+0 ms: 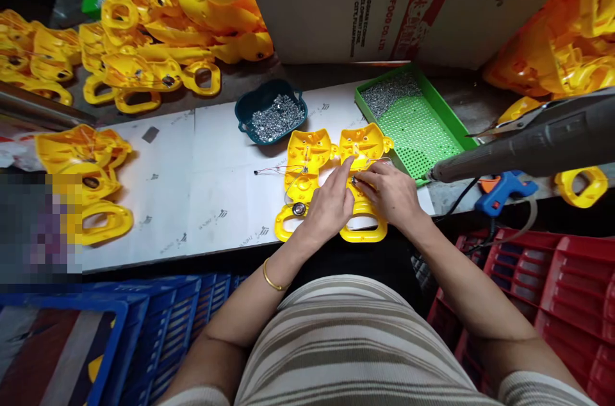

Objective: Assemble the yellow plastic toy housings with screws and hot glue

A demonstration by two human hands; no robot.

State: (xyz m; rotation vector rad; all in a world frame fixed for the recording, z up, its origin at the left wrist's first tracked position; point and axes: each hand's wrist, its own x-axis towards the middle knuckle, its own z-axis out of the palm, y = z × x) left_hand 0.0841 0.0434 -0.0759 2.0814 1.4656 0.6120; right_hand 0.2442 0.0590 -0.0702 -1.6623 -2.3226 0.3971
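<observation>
A green tray (423, 130) lies beyond the right hand (394, 193); a yellow shell (364, 207) lies directly beneath both hands, neither clearly nearer, its long axis running forward past the fingertips. The left hand (331, 201) partly covers a second shell (302, 185) – a teal bowl (246, 113) sits beyond. Fingers appear narrowed around a small dark part (354, 180); either hand's hold cannot be told.

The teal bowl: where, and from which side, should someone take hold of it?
Probably best by the lugs, coming from its left and right ends: they jut from opposite sides of the teal bowl, while small metal pieces lie loose inside.
</observation>
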